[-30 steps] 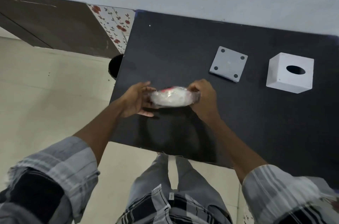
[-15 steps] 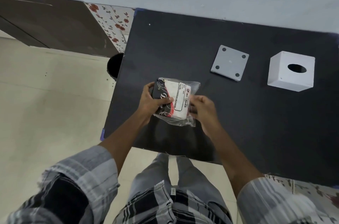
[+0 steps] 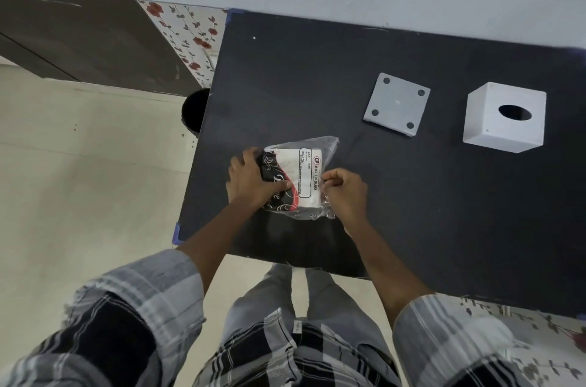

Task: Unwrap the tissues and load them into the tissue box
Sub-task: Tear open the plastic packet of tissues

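A tissue pack (image 3: 301,177) in clear plastic wrap, with a black, red and white print, lies face up near the left front of the black table (image 3: 444,212). My left hand (image 3: 250,179) grips its left side, thumb across the print. My right hand (image 3: 344,193) pinches the plastic wrap at the pack's right edge with closed fingers. The white cube tissue box (image 3: 504,117) stands at the right, its oval hole facing up. Its flat grey base plate (image 3: 396,103) with four dark pads lies separately, to the left of the box.
A dark round bin (image 3: 194,110) stands on the floor just off the table's left edge. A floral panel (image 3: 187,34) and a dark wooden cabinet (image 3: 79,37) sit at the back left. A white wall runs behind the table.
The pack went from edge-on between both hands to face up. My left hand now clamps its left side and my right hand has pinched the wrap on the right.
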